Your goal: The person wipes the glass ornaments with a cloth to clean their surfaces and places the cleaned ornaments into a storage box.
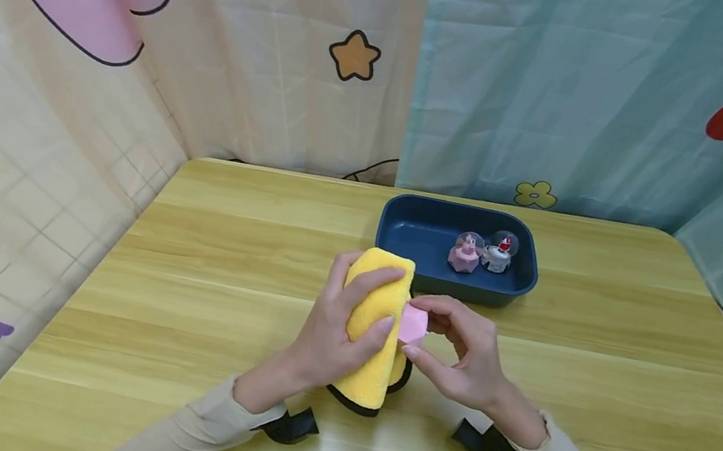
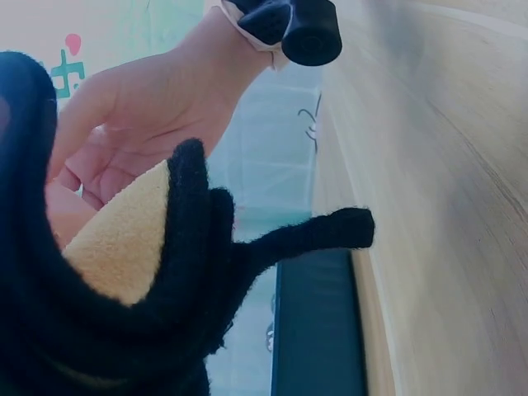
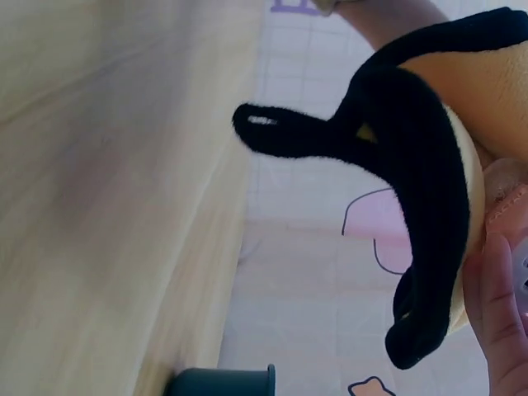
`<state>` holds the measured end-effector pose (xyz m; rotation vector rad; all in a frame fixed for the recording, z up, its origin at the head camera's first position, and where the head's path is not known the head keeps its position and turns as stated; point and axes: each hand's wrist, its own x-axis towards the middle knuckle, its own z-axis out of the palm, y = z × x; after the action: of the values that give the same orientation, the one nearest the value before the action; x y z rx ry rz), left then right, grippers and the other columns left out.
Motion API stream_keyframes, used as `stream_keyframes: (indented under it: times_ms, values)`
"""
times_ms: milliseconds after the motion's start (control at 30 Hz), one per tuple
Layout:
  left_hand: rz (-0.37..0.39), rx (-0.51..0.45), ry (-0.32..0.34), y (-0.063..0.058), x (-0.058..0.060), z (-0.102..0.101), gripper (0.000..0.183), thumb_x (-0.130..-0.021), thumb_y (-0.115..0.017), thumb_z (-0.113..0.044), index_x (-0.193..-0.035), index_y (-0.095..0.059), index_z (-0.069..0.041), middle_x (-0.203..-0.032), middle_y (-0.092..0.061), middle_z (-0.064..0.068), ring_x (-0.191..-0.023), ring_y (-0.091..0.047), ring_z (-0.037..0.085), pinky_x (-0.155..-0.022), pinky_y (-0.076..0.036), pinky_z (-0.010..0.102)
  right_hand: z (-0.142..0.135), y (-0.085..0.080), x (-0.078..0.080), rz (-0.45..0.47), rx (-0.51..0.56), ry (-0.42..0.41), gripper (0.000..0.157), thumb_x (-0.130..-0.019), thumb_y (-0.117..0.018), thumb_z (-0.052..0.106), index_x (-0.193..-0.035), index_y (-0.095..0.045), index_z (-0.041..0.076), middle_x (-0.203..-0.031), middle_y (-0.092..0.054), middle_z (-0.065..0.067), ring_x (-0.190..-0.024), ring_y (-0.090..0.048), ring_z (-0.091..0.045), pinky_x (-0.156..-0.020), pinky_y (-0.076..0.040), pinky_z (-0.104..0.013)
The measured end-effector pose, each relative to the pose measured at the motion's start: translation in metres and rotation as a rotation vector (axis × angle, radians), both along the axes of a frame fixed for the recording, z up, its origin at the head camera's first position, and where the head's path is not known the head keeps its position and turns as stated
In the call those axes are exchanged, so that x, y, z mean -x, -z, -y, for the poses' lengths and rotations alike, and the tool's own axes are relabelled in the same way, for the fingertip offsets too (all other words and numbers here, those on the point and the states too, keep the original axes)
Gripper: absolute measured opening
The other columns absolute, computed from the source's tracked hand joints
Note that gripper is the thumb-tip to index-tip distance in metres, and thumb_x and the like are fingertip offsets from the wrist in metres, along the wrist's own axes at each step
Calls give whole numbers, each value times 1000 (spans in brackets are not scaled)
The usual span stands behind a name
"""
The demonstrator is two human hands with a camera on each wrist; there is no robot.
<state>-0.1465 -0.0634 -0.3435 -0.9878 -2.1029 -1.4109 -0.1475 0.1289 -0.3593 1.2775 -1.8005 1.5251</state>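
In the head view my left hand [image 1: 332, 332] grips a folded yellow cloth [image 1: 366, 378] with black edging, thumb and fingers spread over its front. My right hand [image 1: 477, 349] pinches a small pink faceted snow globe [image 1: 414, 325] between thumb and fingers, its flat base facing the cloth and touching or nearly touching it. Black edging and a loop of the cloth [image 3: 433, 190] fill much of the right wrist view, where the globe is cut off at the right edge. The left wrist view shows the cloth [image 2: 124, 239] in front of my right hand [image 2: 165, 107].
Behind the hands stands a dark blue tray [image 1: 412, 240] on the wooden table [image 1: 217, 273]. Inside it are a pink snow globe [image 1: 465, 256] and a white snow globe [image 1: 497, 256], side by side at the right. Printed curtains [image 1: 277, 44] hang around the table.
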Motion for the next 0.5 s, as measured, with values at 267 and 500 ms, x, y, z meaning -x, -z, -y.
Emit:
stream_keyframes:
  times_ms: [267, 500]
  values:
    - [-87, 33, -18, 2, 2, 0, 48, -78, -60, -18, -124, -50, -15, -122, -40, 20, -98, -51, 24, -68, -49, 23, 0, -1, -8, 333, 25, -22, 33, -76, -63, -13, -107, -51, -17, -108, -63, 8, -86, -65, -4, -70, -56, -22]
    - [-125, 51, -15, 3, 3, 0, 47, -78, -62, -20, -123, -51, -16, -122, -40, 20, -101, -50, 25, -69, -48, 25, 0, -5, -11, 443, 54, -41, 27, -80, -55, -15, -107, -48, -19, -105, -64, 11, -82, -64, -3, -70, -56, -20]
